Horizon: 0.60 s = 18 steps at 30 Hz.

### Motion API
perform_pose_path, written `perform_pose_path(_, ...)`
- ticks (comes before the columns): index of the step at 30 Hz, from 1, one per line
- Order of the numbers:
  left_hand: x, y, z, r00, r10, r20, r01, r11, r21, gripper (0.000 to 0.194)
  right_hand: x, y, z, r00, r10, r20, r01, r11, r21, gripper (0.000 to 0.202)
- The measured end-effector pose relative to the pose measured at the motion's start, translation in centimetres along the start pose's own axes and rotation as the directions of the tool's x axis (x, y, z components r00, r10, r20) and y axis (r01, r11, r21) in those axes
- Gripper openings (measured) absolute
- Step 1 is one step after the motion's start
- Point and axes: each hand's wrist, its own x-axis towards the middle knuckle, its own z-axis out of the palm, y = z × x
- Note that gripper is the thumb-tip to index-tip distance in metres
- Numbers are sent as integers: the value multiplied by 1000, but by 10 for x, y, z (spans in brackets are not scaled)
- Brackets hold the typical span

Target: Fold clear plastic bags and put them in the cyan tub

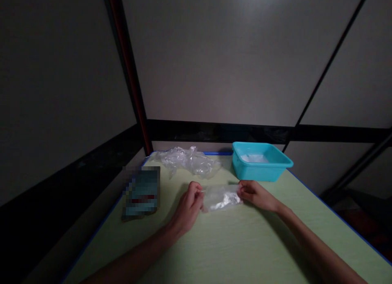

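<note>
A small clear plastic bag (pixel 219 198) is stretched between my two hands, just over the middle of the table. My left hand (pixel 191 204) pinches its left end, fingers closed. At the opposite end, my right hand (pixel 255 194) grips the bag's right edge between thumb and fingers. Bright reflections cover the lower right part of the bag, and I cannot make out whether anything is inside it.
Crumpled clear plastic (pixel 190 161) lies at the back of the pale green table (pixel 214 251). A turquoise basin (pixel 257 171) with something white in it stands at the back right. On the left lies a pixelated flat item (pixel 142 194). Walls rise behind and left.
</note>
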Motion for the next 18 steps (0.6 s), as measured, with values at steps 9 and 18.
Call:
perform_pose_path(9, 5, -9, 3, 998, -5, -58, 5, 1000, -6, 27, 9, 14, 17, 973, 39, -225, -66, 992, -112, 25)
perform_pose_path(18, 7, -5, 1, 998, -41, -49, 39, 999, -35, 29, 4, 12, 26, 942, -98, -321, -30, 928, -371, 34)
